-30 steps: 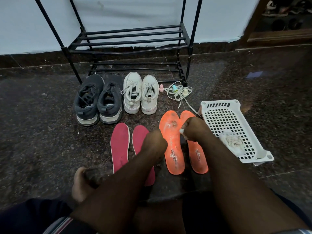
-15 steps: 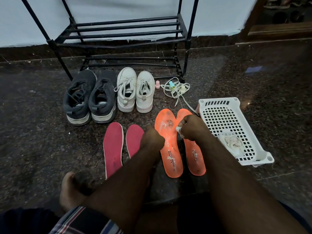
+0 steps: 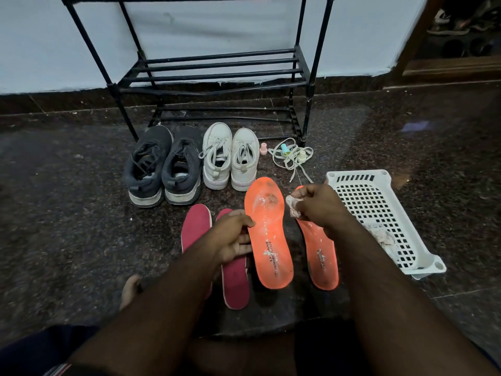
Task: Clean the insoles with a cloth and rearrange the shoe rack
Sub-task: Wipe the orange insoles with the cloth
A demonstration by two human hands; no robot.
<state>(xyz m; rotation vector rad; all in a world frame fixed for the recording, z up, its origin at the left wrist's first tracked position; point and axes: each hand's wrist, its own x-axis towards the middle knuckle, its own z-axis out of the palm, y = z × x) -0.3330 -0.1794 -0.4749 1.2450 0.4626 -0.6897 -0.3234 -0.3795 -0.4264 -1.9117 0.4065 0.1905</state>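
Right hand [image 3: 317, 204] pinches cloth [image 3: 293, 204]; white basket [image 3: 352, 177] holds another rag [image 3: 383, 238].

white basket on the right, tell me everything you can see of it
The basket is white plastic, rectangular, with a perforated grid bottom, slotted end wall and round corner sockets. It sits upright on the dark floor, right of the orange insoles. A crumpled pale cloth lies inside, near the front. Neither hand touches it.

two orange insoles [image 3: 268, 234] with white specks, two magenta-red insoles [image 3: 195, 229], dark grey sneakers [image 3: 162, 166] with pale soles, white sneakers [image 3: 230, 156], a white perforated basket [image 3: 379, 213], a black rack [image 3: 217, 74], speckled dark granite floor [image 3: 67, 213], pale wall [image 3: 217, 25].
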